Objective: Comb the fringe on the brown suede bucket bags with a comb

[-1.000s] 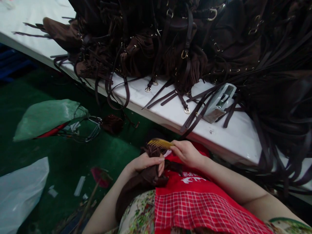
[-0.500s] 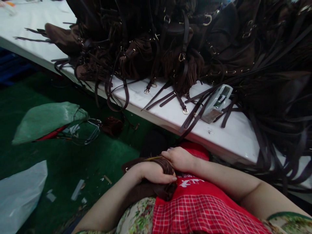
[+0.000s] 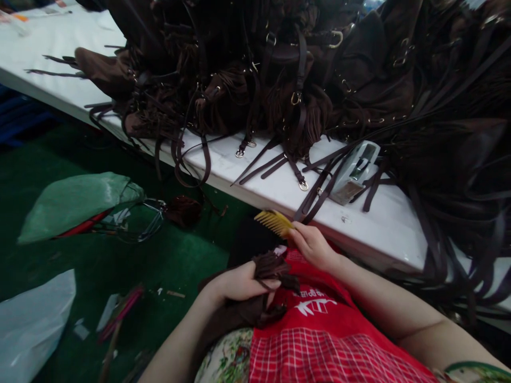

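Note:
A yellow wide-toothed comb [image 3: 275, 222] is pinched by its end in my right hand [image 3: 313, 244], its teeth pointing down and left. Below it, my left hand [image 3: 243, 284] is closed around a bunch of dark brown fringe [image 3: 271, 266] that belongs to a brown bag [image 3: 249, 314] lying on my lap. The comb is apart from the fringe. Much of the bag is hidden under my left hand and forearm.
Dark brown fringed bags [image 3: 231, 101] with buckled straps are piled on the white table [image 3: 263, 197]. A grey tape dispenser [image 3: 355, 173] stands near its edge. On the green floor lie a green bag-like cover [image 3: 80, 202], a white plastic sheet [image 3: 35, 324] and scraps.
My right hand has moved up and away from the fringe with the comb, which now shows clearly. My left hand has stayed on the fringe, lowering slightly.

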{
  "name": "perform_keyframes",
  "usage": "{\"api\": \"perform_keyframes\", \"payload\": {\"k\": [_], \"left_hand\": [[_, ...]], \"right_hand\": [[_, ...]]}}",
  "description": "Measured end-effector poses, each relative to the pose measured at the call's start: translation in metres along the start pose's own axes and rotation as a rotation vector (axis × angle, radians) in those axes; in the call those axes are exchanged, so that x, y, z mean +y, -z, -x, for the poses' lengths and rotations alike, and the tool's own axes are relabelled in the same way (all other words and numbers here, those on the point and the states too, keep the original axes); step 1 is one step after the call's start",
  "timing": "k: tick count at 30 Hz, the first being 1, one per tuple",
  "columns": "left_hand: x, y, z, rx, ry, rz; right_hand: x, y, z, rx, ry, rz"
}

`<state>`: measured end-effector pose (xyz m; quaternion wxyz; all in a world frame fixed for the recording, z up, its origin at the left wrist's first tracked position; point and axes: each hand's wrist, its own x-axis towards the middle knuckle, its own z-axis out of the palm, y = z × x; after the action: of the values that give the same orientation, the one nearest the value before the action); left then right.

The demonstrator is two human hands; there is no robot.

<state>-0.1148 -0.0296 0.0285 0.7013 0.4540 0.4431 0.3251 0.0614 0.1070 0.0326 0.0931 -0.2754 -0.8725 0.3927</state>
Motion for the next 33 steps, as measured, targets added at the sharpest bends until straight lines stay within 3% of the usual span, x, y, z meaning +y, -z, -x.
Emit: {"api": "perform_keyframes", "payload": {"k": [2, 4, 9, 14, 16, 20, 22, 24, 26, 28, 30, 33], "left_hand": [[-0.006, 0.002, 0.004, 0.071, 0.022, 0.078], [-0.006, 0.002, 0.005, 0.089, 0.085, 0.013], [0.006, -0.003, 0.009, -0.085, 0.137, -0.128], [0.013, -0.007, 0.021, -0.013, 0.096, -0.255], [0.019, -0.012, 0.022, -0.048, 0.115, -0.363], [0.037, -0.027, 0.017, -0.254, -0.081, -0.557], [0.042, -0.028, 0.017, -0.253, -0.151, -0.548], [0.038, -0.018, 0.024, -0.092, -0.107, -0.473], [0.03, 0.001, 0.038, 0.23, -0.04, -0.349], [0.023, 0.026, 0.057, 0.547, -0.059, -0.203], [0.023, 0.049, 0.076, 0.724, -0.198, -0.088], [0.031, 0.073, 0.101, 0.895, -0.491, 0.031]], "right_hand": [[-0.014, 0.001, 0.017, -0.072, 0.188, 0.09], [-0.026, -0.007, 0.026, -0.18, 0.275, 0.231], [-0.031, -0.028, 0.014, -0.331, 0.149, 0.474], [-0.03, -0.037, -0.003, -0.381, 0.105, 0.477], [-0.027, -0.044, -0.009, -0.391, 0.099, 0.464], [-0.004, -0.06, -0.026, -0.447, -0.046, 0.516], [0.009, -0.062, -0.032, -0.415, -0.104, 0.508], [0.019, -0.059, -0.036, -0.308, -0.117, 0.408], [0.028, -0.051, -0.035, -0.191, -0.16, 0.235], [0.036, -0.042, -0.033, -0.101, -0.228, 0.061], [0.044, -0.034, -0.029, -0.031, -0.273, -0.06], [0.052, -0.027, -0.024, 0.023, -0.277, -0.131]]}}
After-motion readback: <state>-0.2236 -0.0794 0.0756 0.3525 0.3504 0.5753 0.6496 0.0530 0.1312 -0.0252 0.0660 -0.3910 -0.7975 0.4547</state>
